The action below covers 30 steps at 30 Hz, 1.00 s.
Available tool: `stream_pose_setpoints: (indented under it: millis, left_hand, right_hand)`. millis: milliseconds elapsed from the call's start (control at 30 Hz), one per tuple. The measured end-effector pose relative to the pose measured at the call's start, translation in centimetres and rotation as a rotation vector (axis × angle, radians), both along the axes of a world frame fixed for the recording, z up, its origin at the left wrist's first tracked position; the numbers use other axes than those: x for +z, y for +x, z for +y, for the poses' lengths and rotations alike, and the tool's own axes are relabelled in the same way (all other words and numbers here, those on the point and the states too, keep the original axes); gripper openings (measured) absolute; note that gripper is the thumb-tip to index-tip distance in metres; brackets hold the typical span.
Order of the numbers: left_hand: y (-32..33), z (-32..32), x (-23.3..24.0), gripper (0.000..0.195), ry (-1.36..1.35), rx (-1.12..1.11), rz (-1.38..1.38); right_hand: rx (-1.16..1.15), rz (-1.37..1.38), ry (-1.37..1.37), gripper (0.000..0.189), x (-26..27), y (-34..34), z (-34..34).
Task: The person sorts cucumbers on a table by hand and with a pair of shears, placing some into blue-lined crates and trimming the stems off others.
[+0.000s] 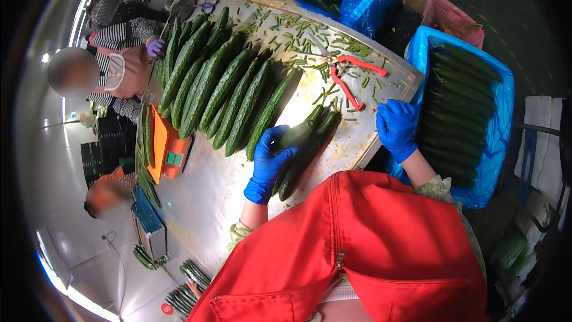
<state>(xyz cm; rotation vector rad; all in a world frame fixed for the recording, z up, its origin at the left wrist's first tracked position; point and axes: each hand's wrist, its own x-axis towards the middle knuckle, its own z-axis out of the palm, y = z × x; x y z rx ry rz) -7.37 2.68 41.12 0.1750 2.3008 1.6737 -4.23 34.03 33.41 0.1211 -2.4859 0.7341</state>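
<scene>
My left hand [268, 158], in a blue glove, has thumb and fingers around a green cucumber [306, 127] on the metal table [214, 201]. A second cucumber [317, 147] lies alongside it, partly in shadow. My right hand [395, 127], also gloved in blue, is curled at the table's edge beside a blue-lined crate [509, 94]; nothing shows in its fingers. Red-handled scissors [344, 85] lie spread on the table beyond both hands. To the left, a row of cucumbers [219, 94] lies side by side.
Cut stem pieces [313, 31] litter the far table. Cucumbers [462, 112] fill the crate at right. Another blue-lined crate [375, 9] and a pink basket [473, 31] stand beyond. An orange scale [174, 152] sits at left. A person [127, 67] stands across the table.
</scene>
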Motion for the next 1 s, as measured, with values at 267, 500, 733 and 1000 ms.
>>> stream_pose_setpoints:
  millis: [267,500,733,1000]
  left_hand:
    - [0.7,-0.8,0.6,0.047,0.127,0.035,0.016]
    - [0.5,-1.8,-0.2,0.05,0.164,0.069,-0.014]
    - [-0.3,-1.2,-0.2,0.05,0.081,0.08,0.038]
    - [-3.5,-0.4,-5.4,0.055,-0.051,0.083,-0.024]
  right_hand:
    - [-0.004,-0.029,-0.002,0.016,0.2,0.0,-0.1]
    - [-0.005,0.003,-0.017,0.018,0.1,0.0,-0.1]
    - [-0.014,-0.008,-0.008,0.017,0.5,0.1,0.2]
    - [0.03,0.062,-0.16,0.016,1.3,-0.1,1.3]
